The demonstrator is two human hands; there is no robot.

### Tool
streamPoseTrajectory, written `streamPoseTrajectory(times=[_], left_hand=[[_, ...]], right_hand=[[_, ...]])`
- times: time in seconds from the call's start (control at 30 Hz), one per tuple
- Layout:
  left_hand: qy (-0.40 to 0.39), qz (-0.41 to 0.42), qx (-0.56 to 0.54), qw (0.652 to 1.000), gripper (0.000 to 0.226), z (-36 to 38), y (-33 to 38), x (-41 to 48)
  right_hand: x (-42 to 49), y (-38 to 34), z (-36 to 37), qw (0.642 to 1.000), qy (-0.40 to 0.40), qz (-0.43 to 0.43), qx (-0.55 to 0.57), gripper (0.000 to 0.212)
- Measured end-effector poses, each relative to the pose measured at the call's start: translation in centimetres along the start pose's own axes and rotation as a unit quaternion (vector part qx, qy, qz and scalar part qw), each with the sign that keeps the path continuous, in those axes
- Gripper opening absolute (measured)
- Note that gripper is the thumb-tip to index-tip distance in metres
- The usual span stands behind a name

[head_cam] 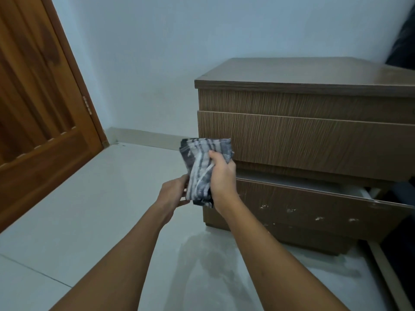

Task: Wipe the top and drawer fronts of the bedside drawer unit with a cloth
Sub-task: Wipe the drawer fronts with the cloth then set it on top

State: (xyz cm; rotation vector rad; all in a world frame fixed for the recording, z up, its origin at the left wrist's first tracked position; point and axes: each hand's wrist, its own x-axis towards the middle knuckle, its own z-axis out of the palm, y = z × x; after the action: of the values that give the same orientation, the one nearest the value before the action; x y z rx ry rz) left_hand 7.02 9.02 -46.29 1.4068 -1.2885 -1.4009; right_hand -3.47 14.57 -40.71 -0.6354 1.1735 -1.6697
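Your right hand (222, 173) gripped the cloth (198, 153), your left hand (174, 191) pinched its lower edge; the drawer unit (314, 142) stood just beyond the right.

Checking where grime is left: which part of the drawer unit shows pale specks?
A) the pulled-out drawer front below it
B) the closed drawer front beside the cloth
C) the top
A: pale specks dot the pulled-out drawer front, while the top and the closed drawer front beside the cloth look unmarked.
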Motion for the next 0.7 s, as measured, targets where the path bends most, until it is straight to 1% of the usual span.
streamPoseTrajectory(times=[0.03, 0.13, 0.17, 0.23, 0.37, 0.43, 0.47, 0.53, 0.63, 0.7], left_hand=[[0.004, 0.011, 0.008, 1.0, 0.022, 0.1, 0.0, -0.3], [0.019, 0.059, 0.027, 0.998, 0.02, 1.1, -0.5, -0.7], [0.031, 0.063, 0.025, 0.997, 0.018, 1.3, -0.7, -0.7], [0.045, 0.07, 0.015, 0.996, 0.014, 1.6, -1.0, -0.7], [0.062, 0.077, -0.002, 0.995, 0.016, 2.2, -1.2, -0.6], [0.073, 0.075, -0.012, 0.994, 0.018, 2.6, -1.1, -0.4], [0.081, 0.071, -0.02, 0.994, 0.018, 2.9, -1.1, -0.1], [0.095, 0.061, -0.031, 0.993, 0.019, 3.4, -1.1, 0.4], [0.122, 0.047, -0.04, 0.991, 0.019, 4.5, -0.9, 1.2], [0.149, 0.04, -0.042, 0.987, 0.026, 5.4, -0.6, 1.4]], right_hand=[[0.1, -0.5, -0.6, 1.0, 0.016, 0.009, 0.016, 0.007], [0.2, -1.2, -2.5, 0.998, 0.039, 0.021, 0.051, 0.036], [0.1, -1.3, -3.0, 0.998, 0.041, 0.02, 0.053, 0.039], [-0.2, -1.4, -4.1, 0.998, 0.048, 0.014, 0.046, 0.036], [-1.0, -1.3, -5.9, 0.998, 0.054, -0.021, 0.007, 0.012], [-1.3, -0.9, -6.6, 0.996, 0.062, -0.053, -0.035, 0.005], [-1.6, -0.7, -6.8, 0.995, 0.066, -0.062, -0.052, 0.006], [-1.7, -0.3, -7.2, 0.992, 0.077, -0.065, -0.078, 0.015], [-1.4, 0.0, -8.3, 0.989, 0.103, -0.048, -0.094, 0.01], [-1.2, 0.2, -9.1, 0.986, 0.122, -0.039, -0.109, 0.013]])
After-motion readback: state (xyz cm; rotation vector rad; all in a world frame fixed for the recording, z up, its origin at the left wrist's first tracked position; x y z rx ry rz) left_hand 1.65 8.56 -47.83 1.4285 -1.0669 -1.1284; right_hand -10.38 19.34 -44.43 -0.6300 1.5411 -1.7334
